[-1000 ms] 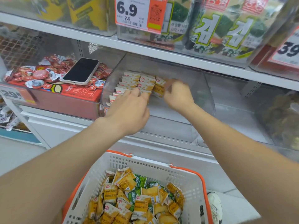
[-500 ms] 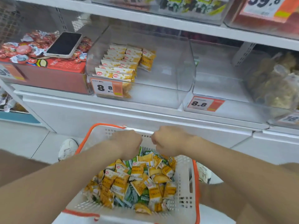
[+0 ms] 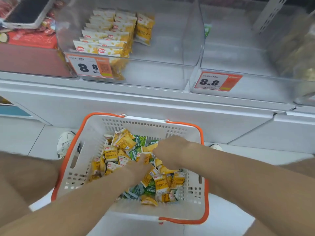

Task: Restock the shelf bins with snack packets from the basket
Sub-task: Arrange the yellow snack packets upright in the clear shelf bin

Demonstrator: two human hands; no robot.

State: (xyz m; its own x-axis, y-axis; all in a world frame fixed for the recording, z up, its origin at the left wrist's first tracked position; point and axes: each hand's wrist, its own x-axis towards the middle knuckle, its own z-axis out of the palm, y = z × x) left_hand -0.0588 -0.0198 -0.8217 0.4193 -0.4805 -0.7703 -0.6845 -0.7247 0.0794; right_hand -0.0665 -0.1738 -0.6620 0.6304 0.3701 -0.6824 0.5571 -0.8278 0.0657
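1 white perforated plastic basket (image 3: 75, 169) with orange handles. Yellow and green foil snack packets (image 3: 110, 152): too jumbled to count. 2 bare hands (image 3: 139, 165) (image 3: 170, 150). 2 price-tagged clear plastic shelf bins (image 3: 162, 74) (image 3: 247, 92). 2 orange-and-white price tags (image 3: 90, 67) (image 3: 216, 81). 2 white shoes (image 3: 65, 143) (image 3: 216, 147). 1 dark phone (image 3: 25, 12).

Basket (image 3: 144, 124), lower middle of frame: top open, orange handles (image 3: 207, 198) lie down along rim, off opening. Loose packets (image 3: 110, 153) cover floor; left hand (image 3: 139, 167) and right hand (image 3: 170, 150) crowd centre, close together. Centre bin (image 3: 170, 77), upper middle: top open, stacked packets (image 3: 109, 36) fill left part, right part bare. Clear divider wall (image 3: 194, 31) separates right bin (image 3: 238, 53), floor mostly bare. Shelf ledge (image 3: 153, 101) juts between basket and bins.
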